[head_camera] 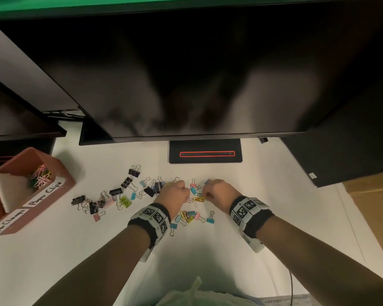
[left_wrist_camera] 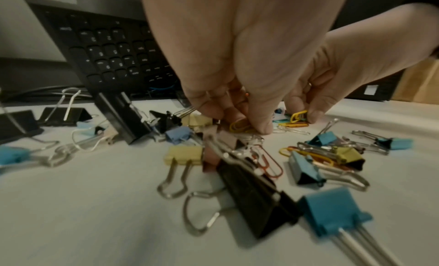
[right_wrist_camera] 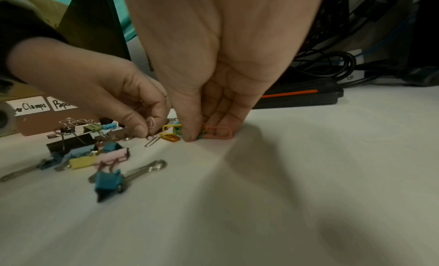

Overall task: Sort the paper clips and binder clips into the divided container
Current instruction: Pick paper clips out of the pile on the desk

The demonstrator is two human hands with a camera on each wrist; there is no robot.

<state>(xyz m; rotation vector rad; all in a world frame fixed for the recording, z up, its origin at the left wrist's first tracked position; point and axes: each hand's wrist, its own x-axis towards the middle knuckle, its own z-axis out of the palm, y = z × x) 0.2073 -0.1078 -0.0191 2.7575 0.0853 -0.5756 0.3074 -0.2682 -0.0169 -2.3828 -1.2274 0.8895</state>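
Paper clips [head_camera: 198,199] and binder clips [head_camera: 115,192] lie scattered on the white desk. My left hand [head_camera: 187,198] pinches a yellow-orange paper clip [left_wrist_camera: 240,126] against the desk amid the pile. My right hand [head_camera: 205,195], just to its right, pinches a small bunch of coloured paper clips [right_wrist_camera: 218,133] with thumb and curled fingers. More coloured binder clips [head_camera: 192,215] lie between my wrists. The reddish divided container [head_camera: 60,171] stands at the left, labelled "Paper Clips" and "Paper Clamps". Its far compartment holds several paper clips [head_camera: 40,176].
A large dark monitor hangs over the desk, its stand base [head_camera: 205,153] right behind the clips. A black keyboard [left_wrist_camera: 114,54] leans at the back left. A cardboard box [head_camera: 374,206] is at the right, a plastic bag [head_camera: 186,292] at the near edge.
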